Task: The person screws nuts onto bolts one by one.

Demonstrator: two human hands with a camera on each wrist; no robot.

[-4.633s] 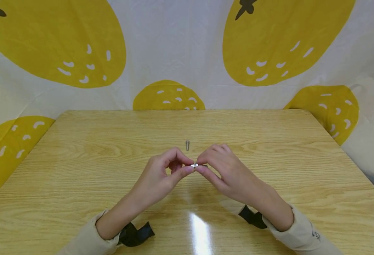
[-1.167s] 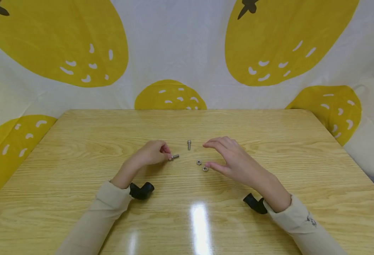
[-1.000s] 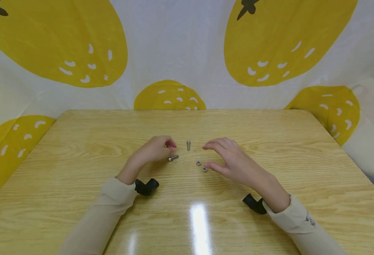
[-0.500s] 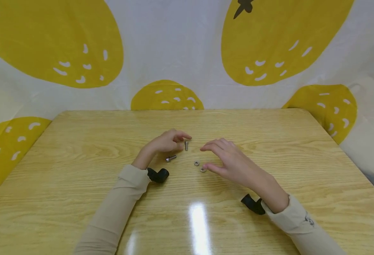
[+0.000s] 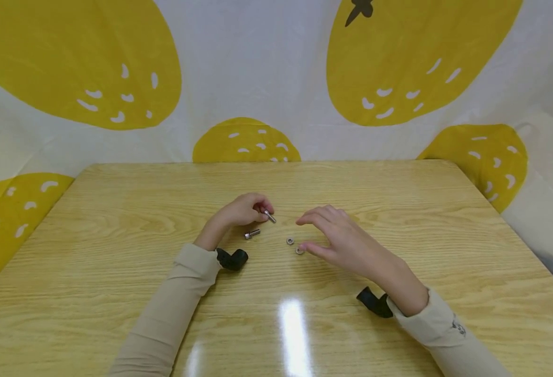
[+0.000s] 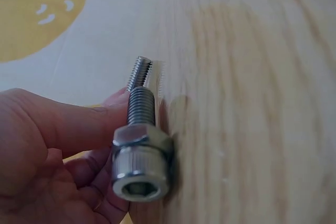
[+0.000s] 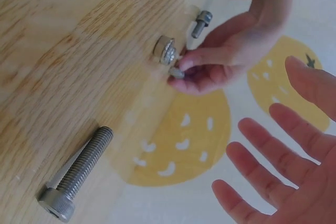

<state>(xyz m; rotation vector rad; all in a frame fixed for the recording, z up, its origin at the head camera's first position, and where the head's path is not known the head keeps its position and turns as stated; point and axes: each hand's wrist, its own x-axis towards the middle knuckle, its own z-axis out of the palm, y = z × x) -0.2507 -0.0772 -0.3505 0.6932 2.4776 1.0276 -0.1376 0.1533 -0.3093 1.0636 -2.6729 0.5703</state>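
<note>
My left hand (image 5: 243, 210) pinches a plain silver socket-head bolt (image 5: 270, 217) between thumb and fingers, its threaded end tilted toward the right. Just in front of that hand, a second socket-head bolt (image 5: 252, 234) lies on the table. The left wrist view shows this bolt (image 6: 140, 166) up close with a hex nut (image 6: 140, 136) on its thread against the head. Behind it the other bolt's threaded end (image 6: 139, 72) sticks up. My right hand (image 5: 340, 235) hovers with fingers apart, thumb tip right by a small nut (image 5: 299, 251). Another nut (image 5: 290, 241) sits a little farther left.
The wooden table (image 5: 375, 188) stretches out under both arms. A cloth (image 5: 257, 63) printed with yellow fruit hangs behind its far edge. Black curved mounts stick out at the left cuff (image 5: 196, 259) and the right cuff (image 5: 418, 303).
My hands have parted from working together, and two nuts now lie on the table. The left hand let go of the nut-bearing bolt, moved back and right, and picked up the other bolt.
</note>
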